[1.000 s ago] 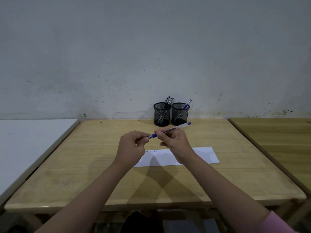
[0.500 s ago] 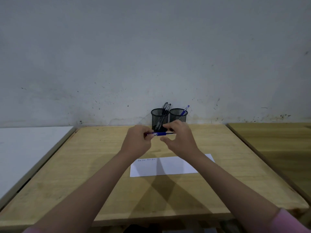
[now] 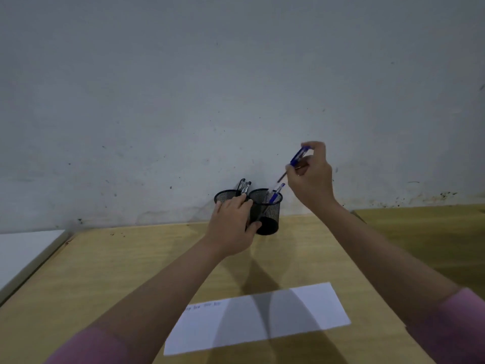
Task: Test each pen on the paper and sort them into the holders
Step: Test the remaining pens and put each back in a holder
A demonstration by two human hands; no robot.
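A plain office or study room, sparsely fitted. A light wooden table [image 3: 105, 271] stands pushed against a bare grey-white wall [image 3: 183, 88] that is scuffed and speckled with dark marks near its foot, with a second wooden table [image 3: 433, 227] just to its right and a white one [image 3: 23, 250] to its left. On it are desk supplies only: two black mesh holders [image 3: 265, 211] with pens [image 3: 275, 194] and a paper [image 3: 257, 319] strip bearing scribbles.

Black mesh holders [image 3: 265, 206], seemingly metal.

paper [image 3: 262, 316], small blue scribbles, unreadable
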